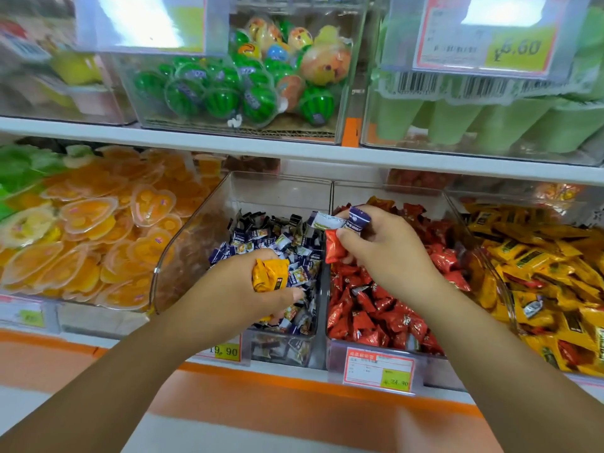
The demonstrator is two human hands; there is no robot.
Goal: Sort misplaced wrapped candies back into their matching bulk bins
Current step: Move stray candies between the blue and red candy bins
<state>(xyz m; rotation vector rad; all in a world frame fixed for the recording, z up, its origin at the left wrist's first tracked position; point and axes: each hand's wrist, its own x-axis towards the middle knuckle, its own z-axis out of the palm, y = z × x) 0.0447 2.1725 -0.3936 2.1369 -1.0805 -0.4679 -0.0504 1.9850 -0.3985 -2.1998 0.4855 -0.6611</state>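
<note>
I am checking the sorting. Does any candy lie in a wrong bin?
Yes. In the yellow candy bin on the right, a purple-and-white candy and a red candy lie among the yellow wrappers; their colours do not belong there.

A long white shelf board (294, 152) crosses the view. Above its middle stands a clear plastic box of round green watermelon-pattern jelly balls (225, 99). Above its right end are pale green plastic cups (457, 122) and a yellow-and-white price label (487, 40). Below its left end lie heart-shaped orange jelly cups (98, 223).
</note>
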